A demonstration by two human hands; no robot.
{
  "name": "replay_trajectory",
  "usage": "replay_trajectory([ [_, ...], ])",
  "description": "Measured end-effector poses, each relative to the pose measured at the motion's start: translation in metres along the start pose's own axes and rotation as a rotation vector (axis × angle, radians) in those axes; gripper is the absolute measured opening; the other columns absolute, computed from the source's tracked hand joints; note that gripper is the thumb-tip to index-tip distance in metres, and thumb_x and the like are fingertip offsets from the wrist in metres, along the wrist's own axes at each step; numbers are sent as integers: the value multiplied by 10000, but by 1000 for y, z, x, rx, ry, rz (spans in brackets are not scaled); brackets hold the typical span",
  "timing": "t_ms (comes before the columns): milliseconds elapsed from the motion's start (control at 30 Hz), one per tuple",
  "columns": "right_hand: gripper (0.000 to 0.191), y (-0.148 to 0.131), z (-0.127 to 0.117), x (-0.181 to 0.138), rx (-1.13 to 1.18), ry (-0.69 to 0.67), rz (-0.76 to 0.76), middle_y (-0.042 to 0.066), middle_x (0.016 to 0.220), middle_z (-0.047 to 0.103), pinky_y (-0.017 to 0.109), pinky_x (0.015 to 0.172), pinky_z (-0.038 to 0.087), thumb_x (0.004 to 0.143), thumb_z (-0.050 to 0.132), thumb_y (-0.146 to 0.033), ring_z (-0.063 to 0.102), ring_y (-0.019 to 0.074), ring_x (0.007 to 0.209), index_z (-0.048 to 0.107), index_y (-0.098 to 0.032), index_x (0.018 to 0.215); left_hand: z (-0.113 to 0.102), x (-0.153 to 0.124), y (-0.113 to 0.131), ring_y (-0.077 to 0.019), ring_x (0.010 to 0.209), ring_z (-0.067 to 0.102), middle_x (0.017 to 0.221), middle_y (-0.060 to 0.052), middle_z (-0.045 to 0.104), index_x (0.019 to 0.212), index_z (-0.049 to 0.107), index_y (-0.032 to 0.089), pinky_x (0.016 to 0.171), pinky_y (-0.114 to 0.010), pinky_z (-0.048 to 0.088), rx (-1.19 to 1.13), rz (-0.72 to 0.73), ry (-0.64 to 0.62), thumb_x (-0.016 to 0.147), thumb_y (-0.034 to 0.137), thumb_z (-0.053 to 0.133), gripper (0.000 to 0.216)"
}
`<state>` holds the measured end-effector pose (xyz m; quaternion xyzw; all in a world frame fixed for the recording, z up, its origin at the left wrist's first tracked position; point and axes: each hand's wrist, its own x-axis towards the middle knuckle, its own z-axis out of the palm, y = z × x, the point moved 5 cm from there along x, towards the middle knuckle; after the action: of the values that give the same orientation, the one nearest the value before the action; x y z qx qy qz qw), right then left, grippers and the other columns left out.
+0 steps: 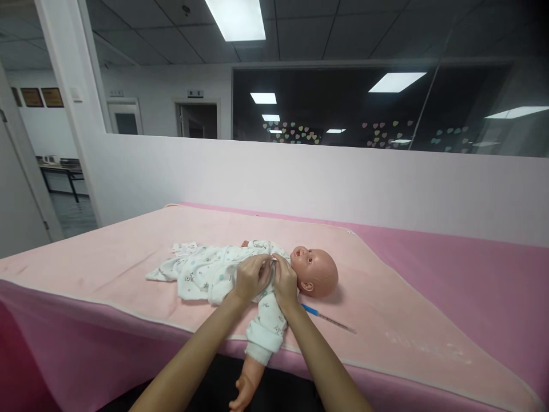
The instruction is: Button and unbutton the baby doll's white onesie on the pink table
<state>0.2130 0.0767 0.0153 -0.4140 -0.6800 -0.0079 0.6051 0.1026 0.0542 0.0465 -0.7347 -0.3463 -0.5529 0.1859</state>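
A baby doll (315, 272) lies on its back on a pale pink blanket (386, 297), head to the right, dressed in a white printed romper (206, 274). My left hand (253, 277) and my right hand (284, 280) are both on the doll's chest near the neck. Each hand pinches the romper's front opening, fingers bent and closed on the cloth. One sleeved doll arm (263, 337) hangs over the table's near edge, its bare hand (240, 395) below.
A thin thermometer with a blue end (328, 318) lies on the blanket just right of my right forearm. The table has a darker pink cover (472, 269). A pale partition wall (343, 183) runs behind it; a doorway opens at far left.
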Motion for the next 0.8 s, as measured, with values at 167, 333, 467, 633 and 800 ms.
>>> replay_trajectory([
  [167, 327, -4, -4, 1, 14, 40, 10, 96, 1004, 610, 350, 846, 446, 855, 269, -146, 558, 182, 962, 517, -167, 1067, -23, 2, -14, -172, 728, 559, 729, -26, 636, 794, 588, 194, 674, -309, 404, 100, -100, 32, 793, 177, 435, 154],
  [333, 354, -7, -5, 2, 46, 40, -15, 94, 1000, 589, 350, 874, 430, 812, 263, -86, 532, 170, 986, 512, -161, 1053, -20, 1, -12, -181, 752, 519, 760, -15, 613, 765, 574, 212, 704, -326, 363, 115, -93, -101, 705, 117, 443, 172],
  [467, 351, -18, -10, 2, 30, 35, -75, 101, 1107, 543, 386, 906, 401, 782, 286, -77, 481, 189, 1067, 559, -174, 980, -16, 1, -8, -183, 696, 481, 704, -23, 560, 709, 506, 202, 679, -325, 352, 104, -116, -139, 645, 107, 428, 138],
  [633, 247, -41, -14, 0, -27, -75, -234, 79, 1068, 566, 393, 861, 400, 754, 401, -131, 501, 219, 1005, 595, -198, 891, -14, 0, -7, -187, 692, 470, 688, -28, 536, 683, 461, 203, 673, -330, 348, 65, -102, -170, 651, 132, 427, 85],
  [800, 203, -45, -11, 0, -70, -131, -245, 70, 980, 598, 363, 826, 393, 743, 457, -161, 520, 213, 930, 584, -189, 899, -11, -2, -14, -171, 653, 484, 666, -15, 548, 703, 464, 201, 679, -324, 360, 24, -159, -135, 699, 147, 424, 68],
])
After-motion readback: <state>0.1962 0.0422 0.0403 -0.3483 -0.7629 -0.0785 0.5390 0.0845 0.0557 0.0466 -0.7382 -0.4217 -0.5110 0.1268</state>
